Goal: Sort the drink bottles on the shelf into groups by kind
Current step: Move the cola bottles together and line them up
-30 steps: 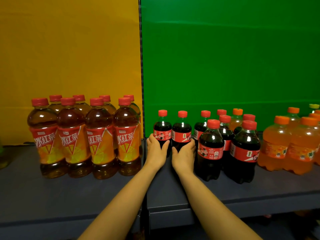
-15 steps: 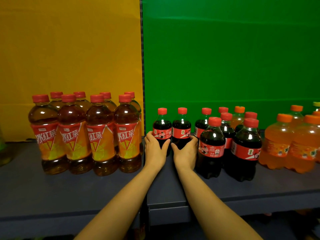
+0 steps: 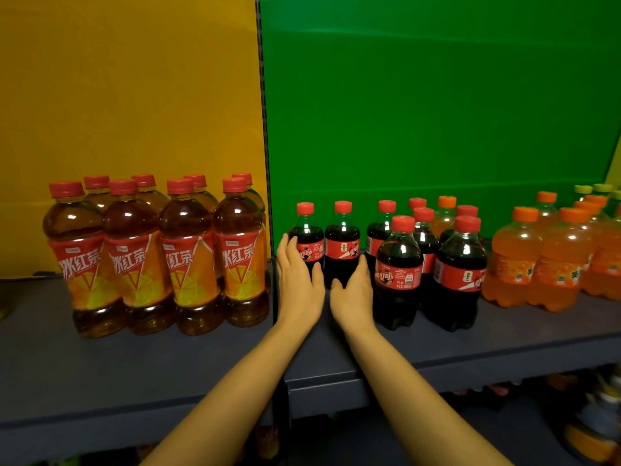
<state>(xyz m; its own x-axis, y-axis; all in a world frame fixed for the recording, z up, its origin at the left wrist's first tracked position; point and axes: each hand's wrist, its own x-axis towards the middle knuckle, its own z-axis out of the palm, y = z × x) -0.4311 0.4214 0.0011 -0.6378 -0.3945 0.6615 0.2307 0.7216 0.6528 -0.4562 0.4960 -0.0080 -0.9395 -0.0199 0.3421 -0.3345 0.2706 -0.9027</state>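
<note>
Reaching onto the dark shelf [image 3: 174, 371] with both hands, fingers loosely spread, gripping nothing. Left hand [image 3: 297, 284] resting against the left side of the leftmost cola bottle [image 3: 306, 240]; right hand [image 3: 353, 294] lying just before the second cola bottle [image 3: 342, 245]. Standing left: iced tea bottles [image 3: 134, 257]. Standing right: more cola, then orange soda bottles [image 3: 537, 264].

The iced tea bottles [image 3: 131, 260] at left are showing clear, glossy plastic, glinting with highlights, under slick printed wrap labels. The cola bottles [image 3: 398, 274] at centre are gleaming likewise, their red caps looking smooth and slightly ribbed. The orange soda bottles [image 3: 514, 260] at right are shining the same way. The shelf [image 3: 134, 371] is looking matt and dark, possibly painted metal.
</note>
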